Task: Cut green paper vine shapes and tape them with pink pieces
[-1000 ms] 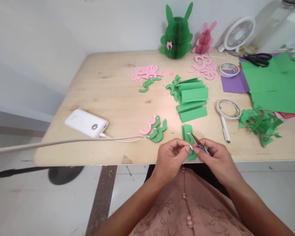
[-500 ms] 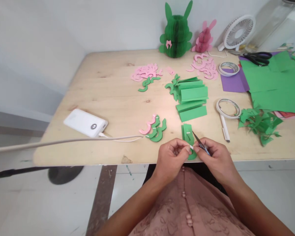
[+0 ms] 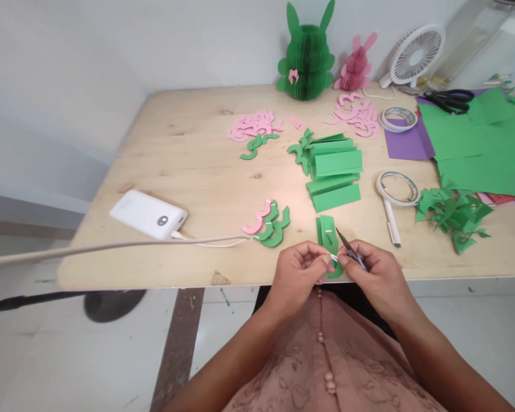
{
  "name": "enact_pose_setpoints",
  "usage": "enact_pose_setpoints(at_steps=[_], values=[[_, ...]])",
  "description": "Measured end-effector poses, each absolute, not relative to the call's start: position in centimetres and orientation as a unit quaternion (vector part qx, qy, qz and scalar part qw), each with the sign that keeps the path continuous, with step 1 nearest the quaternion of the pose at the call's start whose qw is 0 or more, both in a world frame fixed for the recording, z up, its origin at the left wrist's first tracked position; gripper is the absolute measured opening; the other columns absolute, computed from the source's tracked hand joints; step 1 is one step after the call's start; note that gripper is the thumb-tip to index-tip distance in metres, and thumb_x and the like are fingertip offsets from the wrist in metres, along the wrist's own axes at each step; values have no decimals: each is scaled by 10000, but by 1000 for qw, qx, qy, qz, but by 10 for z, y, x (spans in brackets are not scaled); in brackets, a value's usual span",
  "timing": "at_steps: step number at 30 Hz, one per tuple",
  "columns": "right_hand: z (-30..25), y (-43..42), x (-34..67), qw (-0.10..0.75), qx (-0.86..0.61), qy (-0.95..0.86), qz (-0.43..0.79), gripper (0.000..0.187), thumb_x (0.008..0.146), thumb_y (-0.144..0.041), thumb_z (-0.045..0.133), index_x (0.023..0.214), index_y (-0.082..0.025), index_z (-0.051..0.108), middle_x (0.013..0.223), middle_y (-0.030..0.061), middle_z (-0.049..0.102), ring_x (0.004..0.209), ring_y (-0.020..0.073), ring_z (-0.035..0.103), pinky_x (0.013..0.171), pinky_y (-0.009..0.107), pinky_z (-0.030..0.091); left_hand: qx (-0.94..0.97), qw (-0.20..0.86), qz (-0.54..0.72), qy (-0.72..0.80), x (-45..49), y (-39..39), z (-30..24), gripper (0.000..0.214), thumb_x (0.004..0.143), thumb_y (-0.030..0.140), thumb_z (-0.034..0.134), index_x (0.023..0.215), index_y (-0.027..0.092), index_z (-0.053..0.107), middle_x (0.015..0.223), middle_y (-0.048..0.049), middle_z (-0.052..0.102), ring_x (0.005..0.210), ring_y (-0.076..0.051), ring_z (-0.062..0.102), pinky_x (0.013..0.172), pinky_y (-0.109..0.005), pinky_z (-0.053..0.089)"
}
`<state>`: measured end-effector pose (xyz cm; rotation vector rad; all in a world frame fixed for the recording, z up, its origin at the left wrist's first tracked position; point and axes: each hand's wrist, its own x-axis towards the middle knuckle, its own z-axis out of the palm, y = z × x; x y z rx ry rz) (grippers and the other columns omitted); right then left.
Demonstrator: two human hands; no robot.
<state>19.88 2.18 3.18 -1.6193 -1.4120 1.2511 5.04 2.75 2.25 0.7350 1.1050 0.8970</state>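
Observation:
Both hands meet at the table's near edge. My left hand (image 3: 299, 272) is closed in a pinch on a small white strip at the edge of a green paper cutout (image 3: 328, 236). My right hand (image 3: 372, 274) is closed round thin metal tweezers (image 3: 348, 248), whose tip points up and left over the cutout. A cluster of green and pink curved cutouts (image 3: 269, 222) lies just left of the hands. Folded green paper strips (image 3: 333, 171) are stacked behind them.
A white power bank (image 3: 148, 214) with a cable lies at left. Tape rolls (image 3: 396, 186), a white pen (image 3: 392, 223), green scraps (image 3: 452, 212), green and purple sheets (image 3: 476, 143), scissors (image 3: 450, 100), a fan (image 3: 414, 54), pink cutouts (image 3: 251, 124) and paper rabbits (image 3: 308, 54) fill the back and right.
Hardly anything has changed: both hands keep their grips at the near edge, and the tweezers' tip has tilted slightly more upright.

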Motion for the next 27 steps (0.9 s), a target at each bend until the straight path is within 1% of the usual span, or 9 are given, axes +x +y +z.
enact_pose_setpoints(at_steps=[8,12,14,16,18,20,21,23,27], values=[[29,21,199,329,-621,-526,480,141,786,-289,584,694,-184,604,619,-12,590,580,125,527,546,222,438,325,695,403,499,51,28,22,94,671,233,633,651,142,622,566,2,618,434,-60,434,437,-178,348],[29,20,200,335,-626,-516,480,127,778,-290,596,708,-187,615,635,-10,603,593,132,541,554,228,448,338,680,414,503,50,25,19,83,708,220,620,670,147,609,581,8,618,442,-61,437,460,-183,370],[29,20,200,341,-631,-514,470,132,777,-301,605,711,-188,619,646,-6,612,600,137,548,556,235,454,386,631,425,522,48,23,19,92,753,228,600,695,157,611,607,-1,632,479,-80,481,493,-198,400],[28,20,202,350,-635,-518,454,153,791,-322,601,724,-188,626,660,1,620,611,142,553,558,238,458,491,534,433,535,45,19,19,99,801,217,567,736,172,627,671,-25,667,575,-118,557,569,-233,451],[25,18,205,354,-639,-530,430,179,811,-345,588,743,-186,635,664,5,618,611,143,551,548,237,452,624,424,430,497,41,15,17,116,827,172,535,778,188,639,799,-56,710,747,-168,627,716,-299,494],[20,17,209,346,-645,-550,402,193,821,-358,583,763,-185,645,667,10,618,616,148,554,539,238,444,721,348,418,428,38,11,13,148,841,134,509,800,198,636,936,-77,726,934,-210,637,852,-369,484],[18,16,211,338,-647,-561,389,191,823,-356,582,774,-184,651,676,14,625,627,153,561,542,240,443,748,322,411,409,37,10,10,159,846,120,501,806,200,633,994,-81,722,999,-219,625,881,-384,476],[15,15,214,319,-648,-586,367,171,822,-331,581,803,-183,664,712,21,650,660,164,582,561,245,448,773,292,399,398,35,8,3,160,851,106,500,823,199,626,1059,-84,711,1059,-219,610,906,-387,469],[13,15,216,290,-641,-632,325,140,810,-273,568,818,-182,674,721,12,664,648,160,583,589,249,447,779,278,389,406,33,7,-6,140,850,103,511,827,190,618,1069,-89,707,1064,-213,611,912,-377,467]])
